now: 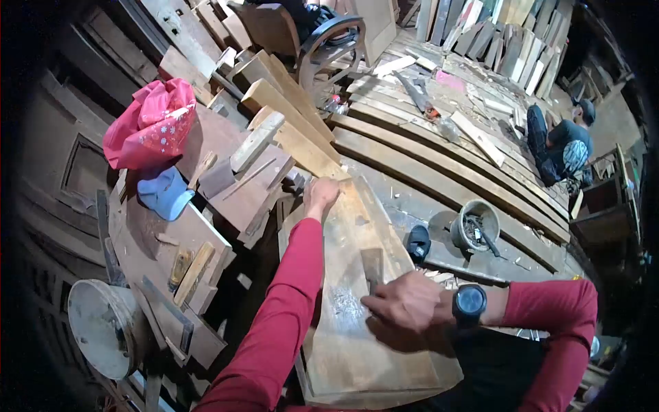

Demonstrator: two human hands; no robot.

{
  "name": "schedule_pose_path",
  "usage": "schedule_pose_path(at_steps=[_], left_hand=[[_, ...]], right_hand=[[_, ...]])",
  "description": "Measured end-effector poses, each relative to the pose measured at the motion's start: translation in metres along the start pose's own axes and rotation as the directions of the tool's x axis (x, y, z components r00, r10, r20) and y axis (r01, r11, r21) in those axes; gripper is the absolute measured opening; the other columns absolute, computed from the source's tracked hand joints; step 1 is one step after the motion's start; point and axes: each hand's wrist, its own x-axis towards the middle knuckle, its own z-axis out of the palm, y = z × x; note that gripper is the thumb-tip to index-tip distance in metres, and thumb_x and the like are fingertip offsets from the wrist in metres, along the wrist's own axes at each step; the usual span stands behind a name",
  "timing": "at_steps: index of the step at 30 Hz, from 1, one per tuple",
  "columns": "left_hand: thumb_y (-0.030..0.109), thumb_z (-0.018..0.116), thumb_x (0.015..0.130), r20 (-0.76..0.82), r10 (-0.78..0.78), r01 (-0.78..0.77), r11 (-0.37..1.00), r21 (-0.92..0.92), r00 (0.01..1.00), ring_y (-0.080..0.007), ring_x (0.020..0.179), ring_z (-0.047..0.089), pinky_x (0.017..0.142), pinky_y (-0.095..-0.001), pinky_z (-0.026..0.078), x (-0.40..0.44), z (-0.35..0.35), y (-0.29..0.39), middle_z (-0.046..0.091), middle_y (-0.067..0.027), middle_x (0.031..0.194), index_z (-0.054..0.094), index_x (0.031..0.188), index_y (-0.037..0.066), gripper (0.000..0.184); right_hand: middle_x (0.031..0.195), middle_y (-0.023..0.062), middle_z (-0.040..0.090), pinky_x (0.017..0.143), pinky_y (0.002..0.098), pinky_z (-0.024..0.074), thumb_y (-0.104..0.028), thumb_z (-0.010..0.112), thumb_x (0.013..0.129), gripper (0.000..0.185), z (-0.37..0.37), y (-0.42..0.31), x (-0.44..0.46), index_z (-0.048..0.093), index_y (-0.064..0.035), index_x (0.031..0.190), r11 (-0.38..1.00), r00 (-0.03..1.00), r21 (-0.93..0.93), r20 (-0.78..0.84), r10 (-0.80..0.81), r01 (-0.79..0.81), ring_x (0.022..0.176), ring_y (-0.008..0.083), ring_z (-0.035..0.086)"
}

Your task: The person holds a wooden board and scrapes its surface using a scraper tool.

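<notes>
A long pale wooden board (371,364) lies in front of me, with a shiny patch of small flakes on its surface. My right hand (408,301), below a dark wristwatch, is closed around a flat tool (372,266), whose wide end rests on or just over the board. Farther up, my left hand (324,193) has its fingers curled at the board's far left edge and seems to grip it.
Left: a bench (206,237) with a pink bag (154,123), a blue cap (165,193), wood blocks; a white bucket (103,329) below. Right: long beams (439,172), a grey bucket (475,226), a sandal (418,244). A seated person (573,141) is at far right; another sits in a chair (274,27).
</notes>
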Motion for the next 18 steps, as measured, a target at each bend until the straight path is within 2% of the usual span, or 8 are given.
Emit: schedule_pose_path(at_steps=[4,6,8,10,12,15,16,18], left_hand=[[0.040,0.044,0.093,0.049,-0.070,0.057,0.972,0.230,0.996,-0.0412,0.117,0.063,0.101,-0.0483,0.048,-0.001,-0.014,0.020,0.067,-0.0248,0.121,0.073,0.114,0.004,0.051],[0.038,0.043,0.094,0.057,-0.134,0.124,0.980,0.156,0.989,-0.0411,0.118,0.063,0.103,-0.0482,0.047,-0.013,-0.028,0.039,0.066,-0.0246,0.123,0.074,0.113,0.004,0.050],[0.037,0.042,0.094,0.037,-0.137,0.130,0.981,0.142,0.990,-0.0410,0.117,0.063,0.104,-0.0483,0.046,-0.020,-0.036,0.043,0.066,-0.0242,0.123,0.074,0.111,0.004,0.049],[0.037,0.042,0.095,0.023,-0.095,0.090,0.982,0.169,0.995,-0.0401,0.115,0.063,0.104,-0.0486,0.046,-0.028,-0.046,0.054,0.069,-0.0223,0.117,0.075,0.105,0.002,0.049],[0.037,0.043,0.095,-0.103,-0.082,0.078,0.996,-0.042,0.991,-0.0409,0.115,0.063,0.104,-0.0484,0.046,-0.023,-0.015,0.020,0.069,-0.0227,0.116,0.075,0.106,0.004,0.048],[0.037,0.043,0.094,0.036,-0.021,0.011,0.967,0.255,0.999,-0.0417,0.116,0.063,0.102,-0.0487,0.047,0.006,0.001,0.007,0.068,-0.0232,0.119,0.075,0.107,0.004,0.048],[0.037,0.043,0.094,0.047,-0.025,0.013,0.969,0.246,0.999,-0.0419,0.116,0.063,0.102,-0.0489,0.047,0.003,-0.005,0.016,0.068,-0.0233,0.120,0.075,0.107,0.004,0.048],[0.037,0.043,0.094,0.073,-0.040,0.021,0.972,0.235,0.997,-0.0424,0.116,0.063,0.102,-0.0493,0.048,-0.007,-0.021,0.028,0.067,-0.0236,0.121,0.075,0.108,0.003,0.048]], right_hand=[[0.076,0.0164,0.062,0.060,0.0489,0.0546,-0.024,0.055,0.096,0.024,-0.001,-0.019,0.003,0.061,-0.0010,0.101,0.999,0.999,0.039,0.031,-0.039,0.038,0.068,0.0399,0.066],[0.076,0.0176,0.062,0.060,0.0502,0.0539,-0.021,0.055,0.095,0.021,0.008,0.004,0.007,0.060,-0.0008,0.101,0.992,0.992,0.017,-0.028,0.122,-0.121,0.067,0.0411,0.065],[0.074,0.0177,0.061,0.060,0.0497,0.0538,-0.018,0.054,0.095,0.017,-0.001,0.014,0.002,0.058,-0.0017,0.096,0.991,0.990,0.000,-0.034,0.135,-0.135,0.066,0.0409,0.065],[0.073,0.0172,0.061,0.060,0.0490,0.0540,-0.021,0.055,0.094,0.019,-0.003,0.005,0.006,0.058,-0.0026,0.098,0.998,0.999,0.056,-0.050,0.019,-0.016,0.067,0.0400,0.066],[0.075,0.0175,0.062,0.061,0.0486,0.0544,-0.023,0.055,0.096,0.022,-0.004,-0.017,0.002,0.061,-0.0025,0.100,0.995,0.998,0.079,0.008,-0.062,0.061,0.068,0.0395,0.066],[0.074,0.0176,0.063,0.060,0.0498,0.0539,-0.024,0.055,0.096,0.023,0.009,-0.005,0.003,0.059,-0.0022,0.094,0.998,0.999,0.054,-0.001,0.032,-0.032,0.066,0.0395,0.066],[0.074,0.0178,0.063,0.060,0.0503,0.0537,-0.025,0.056,0.095,0.023,0.008,0.002,0.005,0.059,-0.0021,0.093,0.991,0.991,0.032,0.010,0.131,-0.131,0.065,0.0397,0.066],[0.073,0.0186,0.064,0.060,0.0510,0.0540,-0.025,0.056,0.095,0.024,0.004,0.009,0.003,0.059,-0.0013,0.093,0.995,0.995,-0.013,0.025,0.100,-0.100,0.067,0.0404,0.067]])
